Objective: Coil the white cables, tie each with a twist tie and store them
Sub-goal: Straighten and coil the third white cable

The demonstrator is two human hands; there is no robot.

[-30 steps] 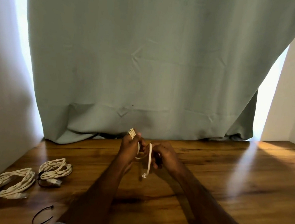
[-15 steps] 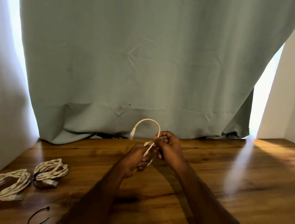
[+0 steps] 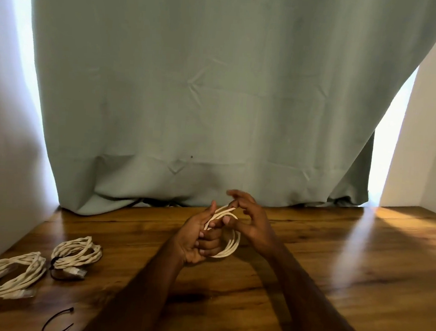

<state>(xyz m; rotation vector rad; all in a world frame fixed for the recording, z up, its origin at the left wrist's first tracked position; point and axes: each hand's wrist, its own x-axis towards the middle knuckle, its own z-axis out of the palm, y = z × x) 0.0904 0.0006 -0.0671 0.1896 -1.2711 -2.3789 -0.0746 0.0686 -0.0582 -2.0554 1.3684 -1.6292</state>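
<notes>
Above the middle of the wooden table (image 3: 334,266), my left hand (image 3: 198,239) holds a small coil of white cable (image 3: 231,242), its fingers curled through the loops. My right hand (image 3: 249,220) pinches the strands at the top of that coil between thumb and forefinger, the other fingers spread. Two white cable coils, each bound with a dark tie, lie at the left: one (image 3: 77,253) nearer the middle and one (image 3: 10,275) by the table's left edge. A loose black twist tie (image 3: 56,321) lies on the table at the bottom left.
A grey-green curtain (image 3: 217,100) hangs behind the table, its hem resting on the back edge. White walls stand at the left and right. Bright light comes in at both sides of the curtain.
The cable end that arched up above my hands has been wound down into the coil. My left hand has turned palm up with the loops round its fingers.
</notes>
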